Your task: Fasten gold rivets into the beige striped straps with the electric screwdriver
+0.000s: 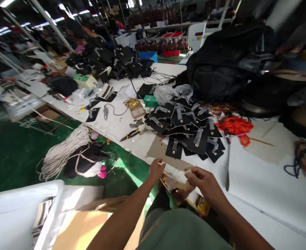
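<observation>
At the table's near edge, my left hand [156, 169] has its fingers curled at the left end of a pale, flat piece [175, 172]. My right hand [201, 178] pinches the other end between thumb and fingers. What the piece is made of is blurred. Just below it is an open drawer-like space with a yellow packet [203, 206] and other small items. Beyond my hands lies a heap of black flat pieces [197, 140] with clear plastic-wrapped straps and small gold fittings. Part of a grey-brown board [156, 147] shows beside them.
Pliers [130, 134] lie on the white table [262, 180] at left, a long metal tool [227, 166] at right. Orange material [235, 125] and a large black bag [220, 66] sit farther back. A white bin [48, 194] and white cord [66, 149] are at left.
</observation>
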Action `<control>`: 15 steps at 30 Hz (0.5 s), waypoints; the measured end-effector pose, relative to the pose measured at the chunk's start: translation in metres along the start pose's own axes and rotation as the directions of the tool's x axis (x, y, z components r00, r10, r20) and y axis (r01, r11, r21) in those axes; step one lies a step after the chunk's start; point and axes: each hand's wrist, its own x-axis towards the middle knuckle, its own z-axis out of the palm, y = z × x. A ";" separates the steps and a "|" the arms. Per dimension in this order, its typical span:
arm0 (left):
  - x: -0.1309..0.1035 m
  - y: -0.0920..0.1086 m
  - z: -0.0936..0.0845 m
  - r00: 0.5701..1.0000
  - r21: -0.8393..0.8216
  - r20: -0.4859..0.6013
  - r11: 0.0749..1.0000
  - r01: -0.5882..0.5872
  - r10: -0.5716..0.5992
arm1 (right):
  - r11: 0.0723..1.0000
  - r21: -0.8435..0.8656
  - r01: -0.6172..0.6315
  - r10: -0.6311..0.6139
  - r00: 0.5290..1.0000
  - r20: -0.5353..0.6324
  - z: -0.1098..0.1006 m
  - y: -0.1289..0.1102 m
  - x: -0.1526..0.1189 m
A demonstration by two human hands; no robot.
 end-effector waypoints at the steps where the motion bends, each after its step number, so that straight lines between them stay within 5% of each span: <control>1: 0.020 0.012 0.016 0.998 0.029 0.029 0.998 -0.048 0.047 | 1.000 0.023 -0.014 0.015 0.999 -0.041 -0.002 0.001 -0.001; 4: 0.069 0.043 0.056 0.987 0.108 0.087 0.983 -0.147 0.138 | 0.997 0.064 -0.050 0.060 0.986 -0.158 -0.006 0.004 -0.006; 8: 0.107 0.064 0.088 0.976 0.187 0.130 0.963 -0.196 0.174 | 0.993 0.098 -0.062 0.086 0.959 -0.270 -0.008 0.005 -0.010; 12: 0.116 0.069 0.095 0.978 0.193 0.153 0.966 -0.172 0.144 | 0.995 0.095 -0.019 0.051 0.936 -0.349 -0.007 0.001 -0.009; 15: 0.105 0.067 0.082 0.988 0.136 0.122 0.985 -0.108 0.091 | 0.993 0.113 -0.022 0.061 0.935 -0.349 -0.005 -0.002 -0.006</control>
